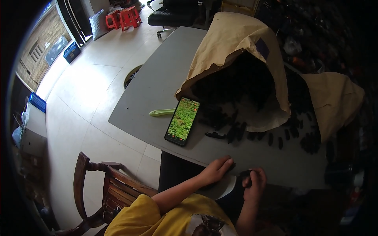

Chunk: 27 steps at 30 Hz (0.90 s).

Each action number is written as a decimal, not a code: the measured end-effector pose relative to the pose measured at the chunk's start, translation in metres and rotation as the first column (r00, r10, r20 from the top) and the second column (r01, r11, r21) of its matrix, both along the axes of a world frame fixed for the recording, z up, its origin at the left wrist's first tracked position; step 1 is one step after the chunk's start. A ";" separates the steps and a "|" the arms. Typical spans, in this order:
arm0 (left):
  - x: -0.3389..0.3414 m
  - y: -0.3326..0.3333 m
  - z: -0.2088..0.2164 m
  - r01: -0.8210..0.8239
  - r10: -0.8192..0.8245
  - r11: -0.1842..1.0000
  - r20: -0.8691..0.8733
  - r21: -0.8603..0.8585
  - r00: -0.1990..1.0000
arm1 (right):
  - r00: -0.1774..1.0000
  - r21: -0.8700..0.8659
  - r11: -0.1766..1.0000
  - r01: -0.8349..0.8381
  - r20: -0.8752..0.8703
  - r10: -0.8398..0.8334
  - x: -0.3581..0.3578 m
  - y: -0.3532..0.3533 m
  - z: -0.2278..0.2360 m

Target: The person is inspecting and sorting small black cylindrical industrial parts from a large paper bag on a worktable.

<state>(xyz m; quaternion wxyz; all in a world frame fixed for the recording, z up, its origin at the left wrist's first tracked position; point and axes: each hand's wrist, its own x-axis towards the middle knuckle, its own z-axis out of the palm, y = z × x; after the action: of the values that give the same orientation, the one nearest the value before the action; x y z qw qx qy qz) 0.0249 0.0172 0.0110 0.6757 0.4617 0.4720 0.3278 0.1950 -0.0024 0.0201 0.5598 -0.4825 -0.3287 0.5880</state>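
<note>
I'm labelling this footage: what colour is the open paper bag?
The paper bag is mostly tan; head view.

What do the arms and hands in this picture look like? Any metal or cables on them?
No cables or metal show. Each grip is an ordinary ungloved human hand, left hand and right hand. The forearms are bare. The left sleeve is short and yellow, part of a T-shirt with a printed design. Rings are too small to tell.

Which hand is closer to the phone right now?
The left. The left hand is at the table's near edge, below and right of the phone in view; the right hand is farther right and lower.
</note>
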 end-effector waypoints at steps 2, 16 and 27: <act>0.004 -0.001 -0.018 -0.082 0.080 0.957 0.017 0.278 0.997 | 1.000 0.002 1.000 -0.014 -0.018 0.014 -0.003 0.000 0.003; 0.007 -0.008 0.003 0.230 -0.151 0.920 -0.254 0.318 0.955 | 0.934 0.111 0.989 -0.093 0.355 0.048 -0.010 -0.002 0.001; 0.008 -0.013 -0.001 0.238 -0.163 0.861 -0.199 0.449 0.966 | 0.969 -0.083 0.969 -0.231 0.067 0.236 -0.001 0.005 0.006</act>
<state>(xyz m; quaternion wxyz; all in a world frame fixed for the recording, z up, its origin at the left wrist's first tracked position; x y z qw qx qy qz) 0.0325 0.0038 0.0098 0.5357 0.6819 0.3789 0.3233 0.1944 0.0025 0.0262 0.4553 -0.4831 -0.3823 0.6428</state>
